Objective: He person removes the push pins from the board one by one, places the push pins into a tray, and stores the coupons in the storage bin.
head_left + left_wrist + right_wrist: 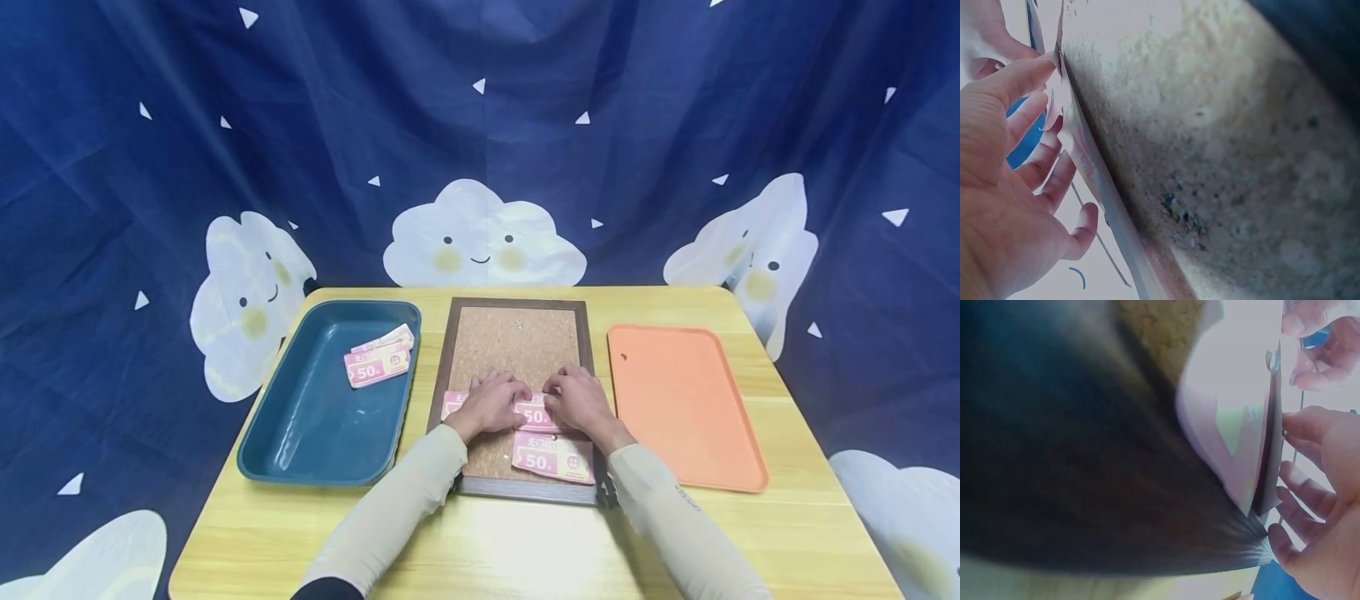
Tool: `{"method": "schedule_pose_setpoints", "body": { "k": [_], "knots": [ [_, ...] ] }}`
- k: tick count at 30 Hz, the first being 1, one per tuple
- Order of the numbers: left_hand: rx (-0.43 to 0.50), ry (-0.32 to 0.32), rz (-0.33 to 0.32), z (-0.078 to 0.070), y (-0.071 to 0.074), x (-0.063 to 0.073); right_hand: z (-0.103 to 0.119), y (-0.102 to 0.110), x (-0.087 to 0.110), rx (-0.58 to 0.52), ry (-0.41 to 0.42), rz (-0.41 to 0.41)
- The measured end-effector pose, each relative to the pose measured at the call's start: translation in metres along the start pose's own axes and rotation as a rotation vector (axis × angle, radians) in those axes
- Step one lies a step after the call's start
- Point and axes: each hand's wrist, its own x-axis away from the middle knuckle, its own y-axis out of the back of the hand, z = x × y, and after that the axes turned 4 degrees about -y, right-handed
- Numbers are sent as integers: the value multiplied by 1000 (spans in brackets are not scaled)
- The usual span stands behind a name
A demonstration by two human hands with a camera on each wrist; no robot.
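Note:
On the framed corkboard [517, 346], both hands touch a pink coupon [534, 416] printed with 50. My left hand [491, 403] is at its left edge, thumb and fingertips against the paper. At the coupon's right side, my right hand [579, 400] covers part of it with its fingertips. In the wrist views, the fingers of both hands are spread and gently bent against the board. Below lies another pink coupon [552, 460], with a small dark pin [554, 437] at its top edge. A third coupon [453, 402] is partly hidden behind my left hand.
A deep blue tub [315, 433] at the left holds several more coupons [377, 365]. On the right lies an orange tray [686, 408] with a small dark item [624, 357] near its upper left corner. A blue cloud-print curtain [637, 150] hangs behind the wooden table [517, 542].

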Motion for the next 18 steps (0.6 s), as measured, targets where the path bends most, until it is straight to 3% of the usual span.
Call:
{"method": "schedule_pose_setpoints", "body": {
  "k": [11, 18],
  "knots": [
    [10, 11, 0, 0, -2, -1, 0, 1, -1, -4, 7, -9],
    [33, 13, 5, -1, -3, -1, -1, -2, -1, -3, 53, -51]
  ]
}}
